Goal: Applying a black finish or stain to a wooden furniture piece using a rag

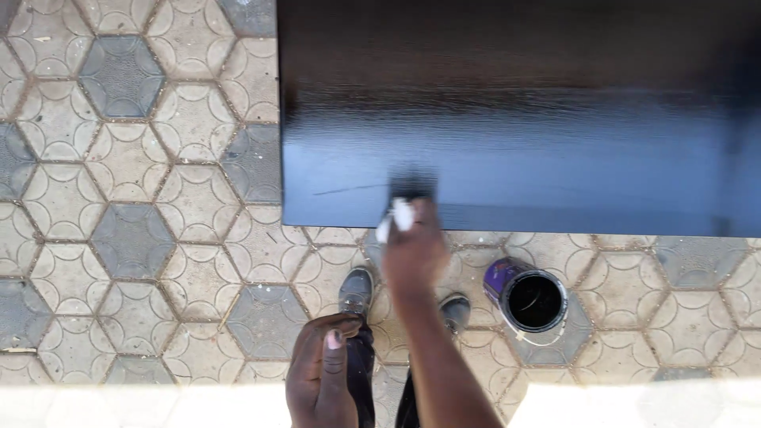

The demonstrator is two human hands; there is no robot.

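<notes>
A large glossy black painted board (515,103) fills the upper right of the head view. My right hand (414,254) grips a paintbrush (404,198) with a white handle, its dark bristles resting on the board's near edge; the hand is blurred. My left hand (321,372) hangs low near my trouser leg with its fingers loosely curled and nothing in it. An open tin of black paint (533,299) with a purple wall stands on the paving just right of my feet.
The ground is hexagonal grey and beige paving (135,198). My two grey shoes (357,292) stand close to the board's near edge. A bright sunlit strip runs along the bottom of the view.
</notes>
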